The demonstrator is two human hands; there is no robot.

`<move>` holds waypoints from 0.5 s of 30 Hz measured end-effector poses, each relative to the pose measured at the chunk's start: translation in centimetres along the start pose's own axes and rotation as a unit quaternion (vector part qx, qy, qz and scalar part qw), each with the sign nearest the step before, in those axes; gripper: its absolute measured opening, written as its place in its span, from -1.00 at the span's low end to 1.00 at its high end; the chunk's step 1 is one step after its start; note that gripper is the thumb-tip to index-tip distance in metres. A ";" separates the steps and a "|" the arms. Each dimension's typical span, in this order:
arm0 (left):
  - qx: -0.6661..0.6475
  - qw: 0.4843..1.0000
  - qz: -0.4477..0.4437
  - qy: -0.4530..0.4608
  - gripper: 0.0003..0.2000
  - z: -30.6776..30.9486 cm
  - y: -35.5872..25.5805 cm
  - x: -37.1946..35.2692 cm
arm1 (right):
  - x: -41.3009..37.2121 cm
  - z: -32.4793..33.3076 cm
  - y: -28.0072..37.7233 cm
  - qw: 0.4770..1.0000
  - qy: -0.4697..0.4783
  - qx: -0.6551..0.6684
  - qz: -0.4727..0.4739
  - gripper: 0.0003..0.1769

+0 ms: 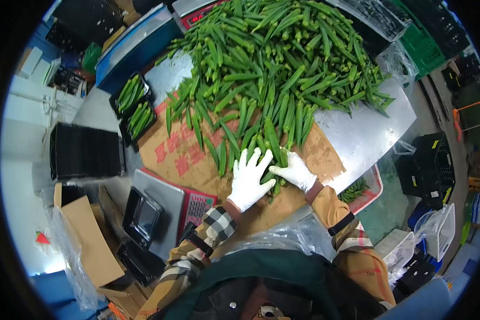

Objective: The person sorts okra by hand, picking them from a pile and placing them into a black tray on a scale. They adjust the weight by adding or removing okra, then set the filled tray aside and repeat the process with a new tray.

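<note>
A large heap of green okra pods (282,69) spreads over the table, its near end reaching both my hands. My left hand (249,180), in a white glove, lies over several pods with its fingers spread. My right hand (296,172), gloved in white too, is at the right side of the same pods. Its thumb crosses over them, and its fingers curl around their far side, partly hidden. A bunch of okra lies between the two hands, above a brown cardboard sheet (170,144).
At the left, black trays (126,128) hold okra. A scale (168,200) with a red keypad bears a black tray (143,216). The metal table (368,130) shows at right; below it, a basket (377,186) holds green pods. A cardboard box (90,240) stands lower left.
</note>
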State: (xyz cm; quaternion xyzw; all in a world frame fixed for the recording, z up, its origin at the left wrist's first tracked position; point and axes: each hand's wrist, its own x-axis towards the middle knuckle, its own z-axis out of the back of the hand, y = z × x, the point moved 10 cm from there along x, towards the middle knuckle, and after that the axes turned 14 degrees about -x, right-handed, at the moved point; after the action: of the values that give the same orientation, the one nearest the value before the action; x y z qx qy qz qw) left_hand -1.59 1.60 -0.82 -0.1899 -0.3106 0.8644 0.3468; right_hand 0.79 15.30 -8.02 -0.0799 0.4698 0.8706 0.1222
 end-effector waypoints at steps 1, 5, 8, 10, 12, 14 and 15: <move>0.024 1.000 -0.006 0.011 -0.09 0.0 0.0 -1.9 | -1.4 0.6 0.8 0.994 -0.044 -0.094 0.045 -0.20; 0.069 0.997 0.034 0.018 -0.07 1.3 0.2 -7.7 | -5.4 4.6 0.0 0.931 -0.211 -0.293 0.041 -0.24; 0.006 0.999 0.037 0.009 -0.08 1.5 0.8 -10.8 | -7.3 6.1 -1.7 0.904 -0.258 -0.341 -0.021 -0.22; -0.064 0.996 0.061 0.013 -0.17 0.6 2.2 -13.2 | -8.3 6.1 -1.0 0.891 -0.255 -0.375 -0.031 -0.24; -0.153 0.984 0.090 0.020 -0.26 -0.9 4.3 -15.5 | -9.6 5.9 0.7 0.884 -0.270 -0.380 0.006 -0.29; -0.306 0.940 0.136 -0.068 -0.48 0.6 5.5 -17.3 | -11.1 4.7 3.0 0.889 -0.276 -0.365 0.035 -0.33; -0.396 0.897 0.157 -0.118 -0.54 1.1 6.5 -18.2 | -11.5 3.7 4.0 0.892 -0.265 -0.362 0.046 -0.39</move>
State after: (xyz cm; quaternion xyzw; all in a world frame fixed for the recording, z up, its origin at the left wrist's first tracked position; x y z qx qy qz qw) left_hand 7.18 -15.56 -2.35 -0.2542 -0.6321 0.7293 0.0638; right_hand 10.53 14.71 0.16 0.1370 0.0753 0.9739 0.1644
